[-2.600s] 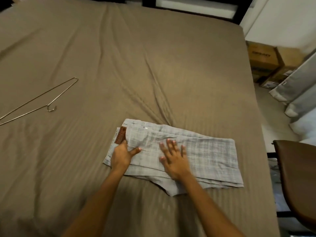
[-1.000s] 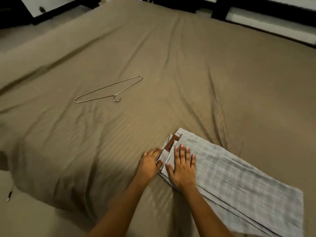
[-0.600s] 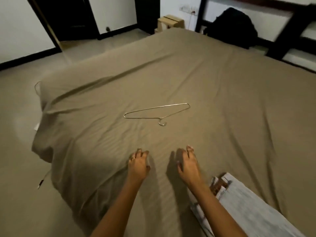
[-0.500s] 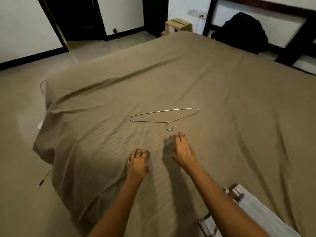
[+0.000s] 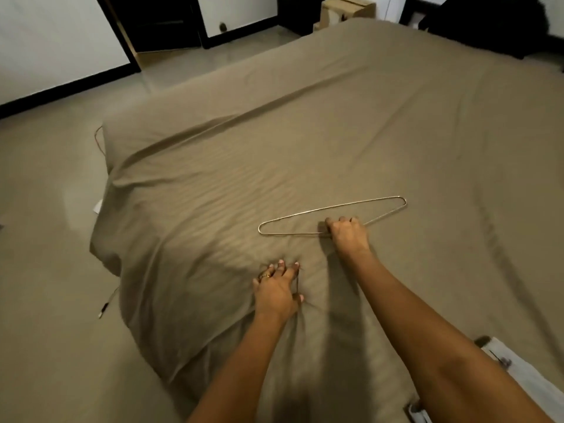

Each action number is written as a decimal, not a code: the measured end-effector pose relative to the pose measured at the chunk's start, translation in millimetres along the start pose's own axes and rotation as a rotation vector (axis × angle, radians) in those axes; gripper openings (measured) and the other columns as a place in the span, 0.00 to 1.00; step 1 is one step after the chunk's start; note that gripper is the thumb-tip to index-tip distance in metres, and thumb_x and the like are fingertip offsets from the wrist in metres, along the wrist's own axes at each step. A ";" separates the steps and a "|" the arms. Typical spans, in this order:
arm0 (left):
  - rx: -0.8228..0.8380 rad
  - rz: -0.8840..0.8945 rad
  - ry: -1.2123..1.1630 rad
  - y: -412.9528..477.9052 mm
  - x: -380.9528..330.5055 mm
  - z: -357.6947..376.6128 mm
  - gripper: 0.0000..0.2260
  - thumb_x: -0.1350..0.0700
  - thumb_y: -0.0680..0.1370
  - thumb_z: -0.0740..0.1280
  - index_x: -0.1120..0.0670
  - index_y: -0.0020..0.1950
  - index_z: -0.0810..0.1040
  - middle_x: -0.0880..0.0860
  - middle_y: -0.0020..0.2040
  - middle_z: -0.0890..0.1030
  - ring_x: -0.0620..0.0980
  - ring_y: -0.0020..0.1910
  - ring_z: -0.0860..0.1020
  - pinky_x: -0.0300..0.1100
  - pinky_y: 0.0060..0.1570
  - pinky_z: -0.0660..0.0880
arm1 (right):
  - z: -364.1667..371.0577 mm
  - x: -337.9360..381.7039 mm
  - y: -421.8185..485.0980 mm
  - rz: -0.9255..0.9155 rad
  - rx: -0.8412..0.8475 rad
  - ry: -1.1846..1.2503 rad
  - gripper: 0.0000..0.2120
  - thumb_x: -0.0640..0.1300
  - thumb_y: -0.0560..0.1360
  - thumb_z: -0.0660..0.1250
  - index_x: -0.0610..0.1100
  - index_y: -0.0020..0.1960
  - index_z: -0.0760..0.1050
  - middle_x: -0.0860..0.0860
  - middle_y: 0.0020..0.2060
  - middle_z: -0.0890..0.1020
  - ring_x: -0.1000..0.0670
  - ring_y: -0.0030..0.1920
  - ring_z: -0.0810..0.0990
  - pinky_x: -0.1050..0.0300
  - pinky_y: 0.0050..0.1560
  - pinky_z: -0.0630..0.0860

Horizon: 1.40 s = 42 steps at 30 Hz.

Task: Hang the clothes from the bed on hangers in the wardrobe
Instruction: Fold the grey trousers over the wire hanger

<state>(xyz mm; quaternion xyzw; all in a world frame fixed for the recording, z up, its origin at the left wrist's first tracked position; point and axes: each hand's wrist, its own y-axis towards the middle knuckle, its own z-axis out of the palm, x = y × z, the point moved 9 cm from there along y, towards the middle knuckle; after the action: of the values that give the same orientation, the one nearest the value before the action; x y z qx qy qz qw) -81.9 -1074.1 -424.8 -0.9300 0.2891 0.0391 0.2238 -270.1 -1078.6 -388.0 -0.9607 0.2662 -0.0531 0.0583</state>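
A thin wire hanger [image 5: 305,213] lies flat on the brown bed [image 5: 335,132]. My right hand [image 5: 346,235] reaches over it and its fingers curl round the hanger's near wire at the middle, where the hook is hidden. My left hand [image 5: 276,290] presses on the sheet with spread fingers, nearer to me and left of the hanger. The folded light grey trousers [image 5: 525,380] lie at the bottom right edge of the view, mostly covered by my right forearm.
The bed's corner drops to a pale floor [image 5: 45,239] on the left, where a cable [image 5: 106,303] trails. A dark doorway [image 5: 155,22] and a small wooden stool [image 5: 345,9] stand at the back. A black bag [image 5: 488,22] sits at the far right.
Both hands left the folded trousers and the view swung left. My right hand reached forward and closed on the hanger. My left hand settled flat on the sheet.
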 end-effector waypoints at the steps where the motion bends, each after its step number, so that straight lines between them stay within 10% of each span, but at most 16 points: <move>1: -0.082 0.021 -0.018 -3.3 -3.7 -10.9 0.27 0.49 0.73 0.68 0.45 0.71 0.65 0.52 0.72 0.67 0.53 0.71 0.64 0.55 0.66 0.60 | -4.1 -5.6 -14.5 -0.003 -0.004 -0.017 0.15 0.40 0.80 0.53 0.47 0.62 0.73 0.45 0.57 0.75 0.42 0.60 0.71 0.50 0.56 0.72; 4: -0.626 0.140 -0.053 -38.1 -23.8 -57.1 0.18 0.57 0.64 0.74 0.52 0.52 0.76 0.55 0.48 0.79 0.56 0.52 0.74 0.51 0.54 0.65 | -17.0 -44.8 -65.1 0.043 -0.020 0.034 0.17 0.38 0.79 0.54 0.49 0.64 0.73 0.45 0.56 0.74 0.44 0.61 0.70 0.52 0.56 0.71; 6: -0.835 0.245 -0.047 -65.5 -53.6 -71.0 0.19 0.54 0.64 0.74 0.53 0.54 0.76 0.57 0.53 0.78 0.55 0.54 0.71 0.50 0.56 0.64 | -31.3 -77.2 -97.0 0.070 -0.030 0.067 0.17 0.40 0.80 0.54 0.50 0.64 0.73 0.45 0.55 0.74 0.45 0.61 0.69 0.53 0.56 0.69; 9: -0.766 0.483 0.066 -79.9 -118.3 -61.6 0.20 0.49 0.71 0.66 0.50 0.63 0.73 0.54 0.64 0.75 0.55 0.60 0.70 0.50 0.59 0.62 | -50.8 -114.4 -137.9 0.022 -0.044 0.104 0.13 0.42 0.78 0.57 0.48 0.56 0.78 0.44 0.51 0.74 0.43 0.57 0.70 0.55 0.53 0.66; 14: -0.589 0.702 0.076 -97.2 -200.3 -37.9 0.07 0.54 0.72 0.60 0.50 0.41 0.78 0.49 0.31 0.77 0.53 0.37 0.76 0.44 0.45 0.62 | -90.9 -172.7 -196.8 0.058 -0.282 0.269 0.08 0.40 0.68 0.64 0.45 0.42 0.82 0.45 0.38 0.79 0.42 0.43 0.78 0.52 0.40 0.76; 18: -0.423 0.577 0.017 -121.1 -229.9 -35.3 0.05 0.57 0.73 0.62 0.53 0.40 0.77 0.52 0.25 0.76 0.53 0.27 0.77 0.43 0.34 0.68 | -96.5 -221.8 -302.3 0.483 -0.716 0.530 0.22 0.44 0.73 0.70 0.43 0.65 0.71 0.42 0.60 0.73 0.46 0.62 0.69 0.55 0.63 0.67; 21: -0.168 0.348 0.000 -135.8 -230.2 -18.8 0.11 0.53 0.83 0.53 0.51 0.56 0.74 0.56 0.43 0.82 0.55 0.44 0.81 0.44 0.40 0.73 | -22.7 -209.0 -365.2 0.616 -0.433 0.765 0.37 0.62 0.73 0.64 0.44 0.73 0.58 0.44 0.71 0.63 0.47 0.71 0.61 0.51 0.69 0.63; 24: -0.147 0.278 -0.002 -151.4 -229.1 -1.7 0.13 0.51 0.83 0.50 0.51 0.60 0.72 0.57 0.47 0.82 0.58 0.47 0.81 0.47 0.42 0.74 | 50.5 -170.9 -384.2 0.360 0.087 0.520 0.53 0.76 0.66 0.54 0.44 0.78 0.41 0.48 0.76 0.40 0.50 0.75 0.36 0.48 0.76 0.43; 29: -0.182 0.293 -0.081 -173.4 -228.1 18.1 0.14 0.51 0.83 0.49 0.54 0.56 0.73 0.58 0.44 0.81 0.60 0.43 0.81 0.48 0.39 0.74 | 64.0 -169.3 -384.2 0.276 0.163 0.421 0.59 0.73 0.63 0.60 0.45 0.75 0.30 0.50 0.71 0.28 0.49 0.71 0.25 0.56 0.71 0.27; 36: -0.134 0.301 -0.277 -198.7 -240.1 32.2 0.14 0.53 0.81 0.56 0.51 0.65 0.72 0.59 0.49 0.81 0.61 0.46 0.80 0.51 0.44 0.77 | 42.3 -192.8 -390.3 0.368 -0.050 0.762 0.22 0.48 0.81 0.54 0.42 0.74 0.62 0.46 0.73 0.62 0.48 0.75 0.56 0.65 0.73 0.47; 38: -0.134 0.314 -0.332 -205.9 -245.6 31.2 0.15 0.55 0.80 0.56 0.53 0.66 0.72 0.59 0.52 0.79 0.61 0.48 0.79 0.52 0.46 0.77 | 35.6 -213.6 -406.0 0.585 -0.272 0.973 0.16 0.38 0.80 0.58 0.39 0.67 0.72 0.44 0.61 0.78 0.45 0.63 0.75 0.62 0.67 0.65; 42: -0.142 0.374 -0.325 -238.7 -274.0 26.0 0.15 0.58 0.81 0.55 0.55 0.65 0.73 0.57 0.53 0.80 0.58 0.49 0.80 0.50 0.49 0.77 | 47.2 -251.7 -458.6 1.094 -0.869 1.800 0.09 0.40 0.81 0.57 0.41 0.50 0.76 0.48 0.45 0.81 0.49 0.49 0.78 0.55 0.53 0.75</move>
<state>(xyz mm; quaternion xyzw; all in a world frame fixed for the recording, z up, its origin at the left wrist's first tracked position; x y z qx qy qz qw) -175.2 -745.3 -298.7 -0.8553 0.4127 0.2489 0.1902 -246.8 -553.9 -388.2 -0.2678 0.5905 -0.5939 -0.4763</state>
